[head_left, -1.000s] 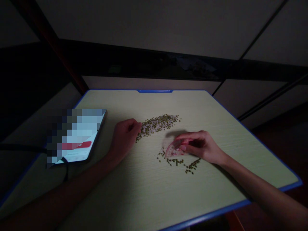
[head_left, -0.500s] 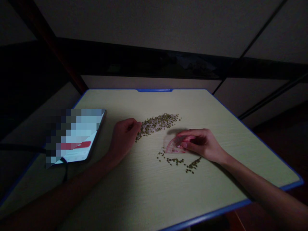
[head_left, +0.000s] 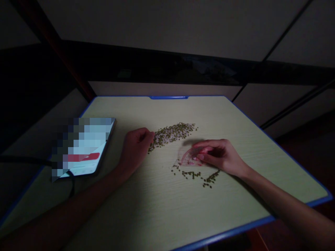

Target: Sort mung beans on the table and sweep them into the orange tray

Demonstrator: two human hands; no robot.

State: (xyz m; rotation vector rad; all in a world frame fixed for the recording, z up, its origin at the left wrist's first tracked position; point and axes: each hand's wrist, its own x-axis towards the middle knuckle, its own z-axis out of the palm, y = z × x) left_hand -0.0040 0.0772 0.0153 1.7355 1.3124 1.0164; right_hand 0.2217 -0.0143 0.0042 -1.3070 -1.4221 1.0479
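Observation:
A long pile of small green beans mixed with whitish grains (head_left: 174, 133) lies across the middle of the table. My left hand (head_left: 136, 146) is closed at the pile's left end, its fingertips curled together by the beans; whatever they may hold is hidden. Between the thumb and fingers of my right hand (head_left: 220, 156) is a clear protractor with pink markings (head_left: 190, 158), tilted over the tabletop. Just in front of it, loose green beans (head_left: 192, 174) are scattered in small clusters, some close under the right hand.
The pale wood-grain table (head_left: 162, 209) has a blue edge. At the left stands a tablet-like device (head_left: 86, 165) with a lit, partly blurred screen, and a dark cable (head_left: 26, 159) crosses in front of it. Behind the table are pale panels with a dark band (head_left: 157, 68).
Both hands keep almost the same place and grip. The beans and protractor show no clear movement; only the camera view has shifted slightly.

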